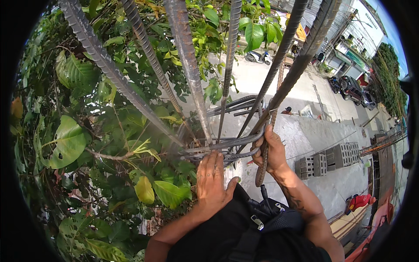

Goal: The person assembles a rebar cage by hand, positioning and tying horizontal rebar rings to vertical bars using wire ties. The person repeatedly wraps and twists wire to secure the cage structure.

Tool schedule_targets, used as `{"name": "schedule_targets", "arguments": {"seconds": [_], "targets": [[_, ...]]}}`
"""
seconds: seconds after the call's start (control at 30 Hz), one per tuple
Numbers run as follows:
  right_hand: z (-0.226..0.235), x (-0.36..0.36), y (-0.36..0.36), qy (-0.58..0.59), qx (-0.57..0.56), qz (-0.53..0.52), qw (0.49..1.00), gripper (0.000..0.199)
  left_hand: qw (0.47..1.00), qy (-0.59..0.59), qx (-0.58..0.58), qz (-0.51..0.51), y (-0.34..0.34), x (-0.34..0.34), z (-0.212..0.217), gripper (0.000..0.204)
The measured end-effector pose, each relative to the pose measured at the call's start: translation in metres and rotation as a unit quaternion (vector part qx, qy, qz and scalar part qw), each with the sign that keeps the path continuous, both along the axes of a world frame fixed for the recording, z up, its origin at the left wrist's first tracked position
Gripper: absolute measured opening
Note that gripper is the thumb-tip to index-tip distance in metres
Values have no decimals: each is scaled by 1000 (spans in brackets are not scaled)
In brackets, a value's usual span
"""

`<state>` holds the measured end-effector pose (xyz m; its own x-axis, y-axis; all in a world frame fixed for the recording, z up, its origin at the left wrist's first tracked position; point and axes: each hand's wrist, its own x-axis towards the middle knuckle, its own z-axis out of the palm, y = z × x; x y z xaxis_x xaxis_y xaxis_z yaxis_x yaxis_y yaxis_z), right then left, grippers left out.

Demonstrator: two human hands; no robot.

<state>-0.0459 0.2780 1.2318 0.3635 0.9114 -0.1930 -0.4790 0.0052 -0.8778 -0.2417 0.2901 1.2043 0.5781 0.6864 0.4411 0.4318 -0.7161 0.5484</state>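
Several upright ribbed steel rebars (230,52) rise in front of me, passing through a stack of bent steel stirrups (227,144). My left hand (210,180) lies with straight fingers against the near side of the stirrups, its thumb apart. To the right, my right hand (273,150) is closed round a ribbed steel bar (261,174) whose lower end sticks out below the fist. That hand is also against the stirrups' right corner. Its fingers partly hide the contact between bar and stirrups.
Leafy branches (70,142) crowd the left side and reach the rebars. Down on the right, concrete hollow blocks (342,156) sit on a grey slab (305,135). A person in red (360,202) is at lower right. Beyond lies a street with a parked scooter (258,57) and vehicles.
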Motion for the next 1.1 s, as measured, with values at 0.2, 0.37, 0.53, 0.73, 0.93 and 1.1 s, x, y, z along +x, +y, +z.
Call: {"name": "schedule_targets", "arguments": {"seconds": [0.2,0.37,0.53,0.73,0.93,1.1], "targets": [[4,3,7,-17,-32,2,999,52,997,-72,-27,8,6,12,-4,70],[6,0,7,-20,-29,-10,999,52,997,-71,-15,25,25,17,-13,63],[9,2,8,11,-18,13,1000,50,998,-29,-41,35,38,22,-2,49],[11,0,8,18,-37,-6,999,52,957,-248,-144,-50,3,6,-15,32],[13,-1,9,-15,-38,-14,999,54,567,-579,-566,-152,47,39,-93,45],[17,0,8,5,-46,-18,999,51,300,-648,-601,-359,57,67,-110,42]]}}
